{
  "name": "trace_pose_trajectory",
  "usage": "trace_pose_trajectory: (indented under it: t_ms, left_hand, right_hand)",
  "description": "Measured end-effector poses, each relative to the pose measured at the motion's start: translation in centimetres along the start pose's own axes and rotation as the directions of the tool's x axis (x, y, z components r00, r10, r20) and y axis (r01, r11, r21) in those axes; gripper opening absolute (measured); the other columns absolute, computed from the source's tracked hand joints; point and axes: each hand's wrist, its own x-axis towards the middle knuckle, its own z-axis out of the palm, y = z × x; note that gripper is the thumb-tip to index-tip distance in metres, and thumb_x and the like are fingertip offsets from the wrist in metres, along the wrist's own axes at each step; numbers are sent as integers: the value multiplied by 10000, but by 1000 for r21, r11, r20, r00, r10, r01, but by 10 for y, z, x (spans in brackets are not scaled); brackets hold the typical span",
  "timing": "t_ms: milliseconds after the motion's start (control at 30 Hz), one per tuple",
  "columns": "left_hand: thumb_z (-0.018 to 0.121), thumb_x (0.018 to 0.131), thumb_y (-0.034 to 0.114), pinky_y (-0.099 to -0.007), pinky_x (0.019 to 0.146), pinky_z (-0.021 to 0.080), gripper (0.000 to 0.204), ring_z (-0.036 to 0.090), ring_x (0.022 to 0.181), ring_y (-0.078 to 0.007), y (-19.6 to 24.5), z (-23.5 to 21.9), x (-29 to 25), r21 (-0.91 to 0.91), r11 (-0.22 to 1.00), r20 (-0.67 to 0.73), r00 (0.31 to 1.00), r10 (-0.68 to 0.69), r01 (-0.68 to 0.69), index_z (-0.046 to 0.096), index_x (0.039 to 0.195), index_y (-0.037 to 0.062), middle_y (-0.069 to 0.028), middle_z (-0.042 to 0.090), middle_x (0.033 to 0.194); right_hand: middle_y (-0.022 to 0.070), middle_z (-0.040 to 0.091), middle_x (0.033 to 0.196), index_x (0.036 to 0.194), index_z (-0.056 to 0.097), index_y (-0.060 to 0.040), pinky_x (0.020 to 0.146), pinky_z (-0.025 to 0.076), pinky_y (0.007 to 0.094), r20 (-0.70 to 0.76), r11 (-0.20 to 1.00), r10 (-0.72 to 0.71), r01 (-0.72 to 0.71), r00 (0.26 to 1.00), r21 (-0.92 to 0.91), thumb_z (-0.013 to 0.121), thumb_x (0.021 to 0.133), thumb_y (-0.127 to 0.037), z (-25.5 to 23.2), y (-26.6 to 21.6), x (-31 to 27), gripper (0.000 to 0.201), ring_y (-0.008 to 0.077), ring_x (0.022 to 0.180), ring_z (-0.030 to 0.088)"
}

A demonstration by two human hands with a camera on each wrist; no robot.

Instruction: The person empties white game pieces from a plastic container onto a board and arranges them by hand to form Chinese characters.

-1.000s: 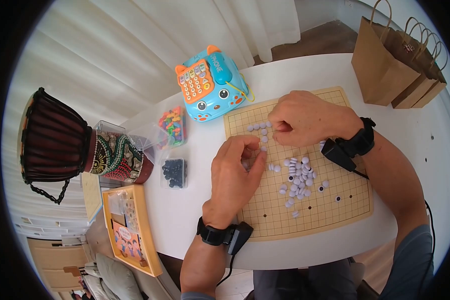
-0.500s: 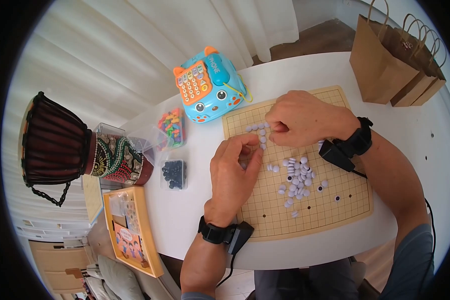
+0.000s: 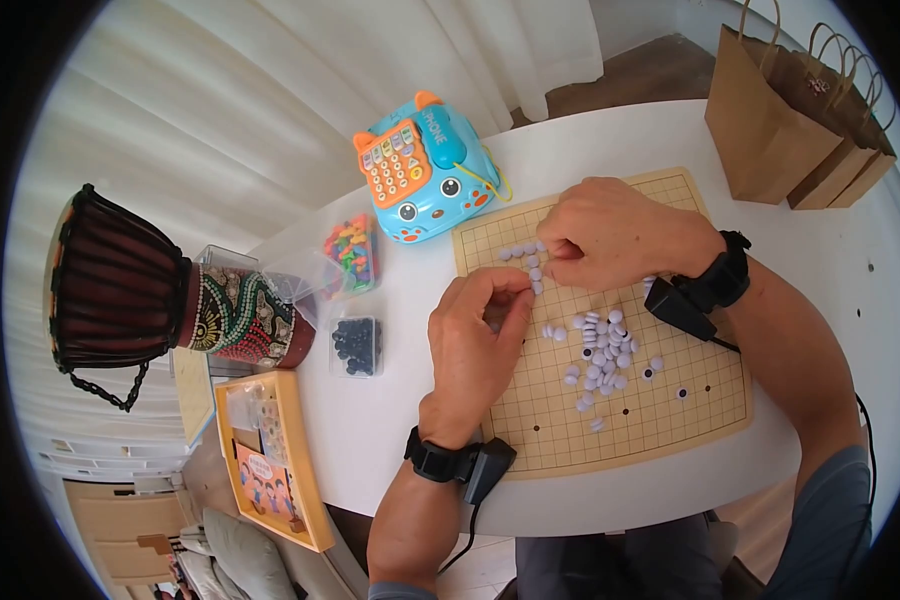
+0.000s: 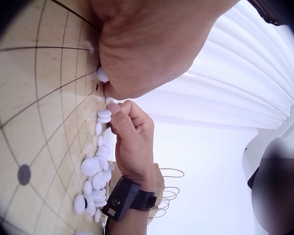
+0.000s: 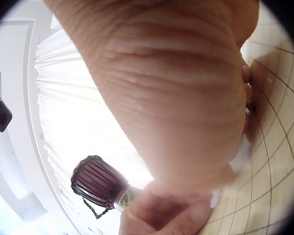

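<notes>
Small white pieces form a short row (image 3: 517,250) and a column (image 3: 535,274) near the far left of a wooden grid board (image 3: 570,440). My left hand (image 3: 475,335) has its thumb and index finger bent together at the column's lower end, by a white piece (image 4: 102,74). Beside the row's right end, my right hand (image 3: 615,235) is curled with knuckles up, thumb and forefinger at a white piece (image 3: 541,246); its fingertips are partly hidden. A loose heap of white pieces (image 3: 610,350) lies below, some with dark dots.
Left of the board are a box of black pieces (image 3: 356,346), a box of coloured pieces (image 3: 352,250), a drum (image 3: 120,285) and a wooden tray (image 3: 312,490). A toy phone (image 3: 435,190) stands at the back, paper bags (image 3: 770,130) at the right.
The white piece at my left fingertips has moved up against the column, closing the gap. My left fingers moved slightly with it; my right hand has stayed almost in place.
</notes>
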Motion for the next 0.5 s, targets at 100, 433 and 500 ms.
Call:
trace_pose_trajectory:
  t_ms: [100, 433, 500]
  left_hand:
    - [843, 1038, 0, -262, 757, 611, 132, 736, 868, -84, 0, 0, 0, 6, 1000, 2, 1000, 16, -16, 787, 1158, 0, -32, 816, 1019]
    - [861, 1042, 29, -253, 746, 601, 145, 727, 859, -77, -1, 1, 1, -1, 1000, -3, 1000, -1, 1, 785, 1162, 4, -22, 817, 998]
    - [857, 1043, 24, -251, 747, 598, 149, 724, 858, -75, 0, 0, 0, -30, 999, 6, 1000, -26, 26, 784, 1171, 4, -20, 817, 999]
  right_hand:
    - [119, 452, 523, 570, 455, -66, 563, 374, 513, -41, 999, -35, 33, 999, -40, 705, 804, -212, 4, 3, 1, 372, 375, 522, 467]
    - [116, 439, 514, 576, 461, -61, 557, 371, 512, -26, 1000, -16, 16, 1000, -27, 709, 840, -223, 4, 3, 1, 396, 367, 505, 457]
    - [119, 436, 515, 577, 459, -62, 559, 370, 512, -24, 1000, -16, 16, 1000, -18, 710, 842, -225, 4, 4, 0, 400, 369, 510, 457]
